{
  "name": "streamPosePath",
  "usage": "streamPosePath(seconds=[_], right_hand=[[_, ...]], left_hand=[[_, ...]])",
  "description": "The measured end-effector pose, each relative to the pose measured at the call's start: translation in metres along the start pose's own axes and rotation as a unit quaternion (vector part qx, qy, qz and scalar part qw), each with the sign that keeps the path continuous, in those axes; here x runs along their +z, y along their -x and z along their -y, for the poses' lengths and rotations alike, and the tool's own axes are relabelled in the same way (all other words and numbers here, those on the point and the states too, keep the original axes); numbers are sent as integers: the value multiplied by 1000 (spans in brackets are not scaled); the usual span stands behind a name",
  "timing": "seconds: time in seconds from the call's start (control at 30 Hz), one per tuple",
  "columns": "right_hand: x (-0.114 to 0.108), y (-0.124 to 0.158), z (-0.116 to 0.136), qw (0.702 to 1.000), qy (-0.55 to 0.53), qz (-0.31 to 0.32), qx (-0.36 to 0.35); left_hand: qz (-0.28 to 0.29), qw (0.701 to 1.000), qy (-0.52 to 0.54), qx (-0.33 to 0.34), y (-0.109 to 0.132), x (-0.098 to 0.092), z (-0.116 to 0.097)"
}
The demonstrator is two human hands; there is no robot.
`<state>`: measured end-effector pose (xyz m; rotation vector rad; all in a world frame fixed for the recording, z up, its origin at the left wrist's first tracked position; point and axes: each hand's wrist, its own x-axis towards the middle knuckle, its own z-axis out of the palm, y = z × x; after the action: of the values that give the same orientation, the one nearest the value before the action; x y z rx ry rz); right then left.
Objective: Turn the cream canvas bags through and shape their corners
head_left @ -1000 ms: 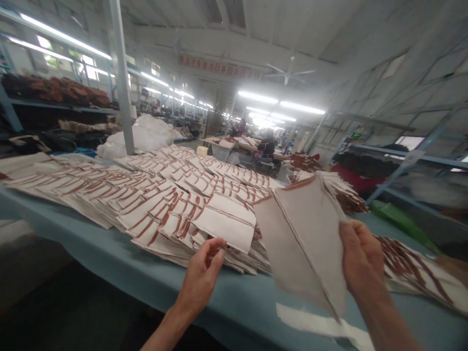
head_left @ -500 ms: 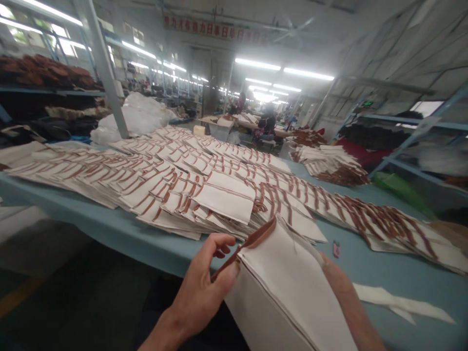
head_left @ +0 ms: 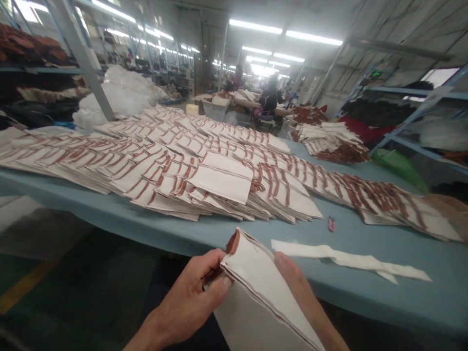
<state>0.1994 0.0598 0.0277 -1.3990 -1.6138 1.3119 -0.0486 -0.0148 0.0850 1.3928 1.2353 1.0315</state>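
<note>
Between my hands is a white sewn fabric piece (head_left: 261, 278) with a brown inner edge, folded in layers along a seam and held in front of the table. My left hand (head_left: 195, 292) pinches its near-left corner between thumb and fingers, beside the brown edge. Along the far right side my right hand (head_left: 292, 273) grips the piece, its fingers partly hidden behind the fabric. Just beyond, on the table, a white fabric strip (head_left: 351, 258) lies near my right hand. A small pair of pink-handled thread snips (head_left: 331, 224) rests farther back.
Overlapping rows of similar white pieces with brown strips (head_left: 223, 178) cover much of the blue-green tabletop (head_left: 413, 304). A metal post (head_left: 86, 63) and clear plastic bags (head_left: 120, 95) stand at the left. Shelving (head_left: 413, 151) lines the right. A person (head_left: 268, 102) sits in the background.
The fabric piece and my right hand have shifted left and lower in view. My left fingers have closed more on the corner. The brown edge shows less, and the whole white strip is visible.
</note>
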Motion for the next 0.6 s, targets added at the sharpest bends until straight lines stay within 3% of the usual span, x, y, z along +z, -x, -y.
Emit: streamPosePath(seconds=[0.2, 0.3, 0.4, 0.5, 0.6], right_hand=[[33, 6, -15, 979, 15, 198, 33], [33, 3, -4, 983, 52, 177, -15], [26, 3, 20, 988, -26, 128, -86], [24, 8, 50, 971, -83, 188, -120], [30, 13, 74, 961, -85, 243, -104]], left_hand=[[37, 999, -17, -15, 8, 1, -7], [36, 997, -64, -17, 10, 3, -7], [43, 995, -92, 0, 11, 3, -5], [51, 991, -122, 16, 13, -2, -7], [61, 988, -137, 27, 15, -8, -12]])
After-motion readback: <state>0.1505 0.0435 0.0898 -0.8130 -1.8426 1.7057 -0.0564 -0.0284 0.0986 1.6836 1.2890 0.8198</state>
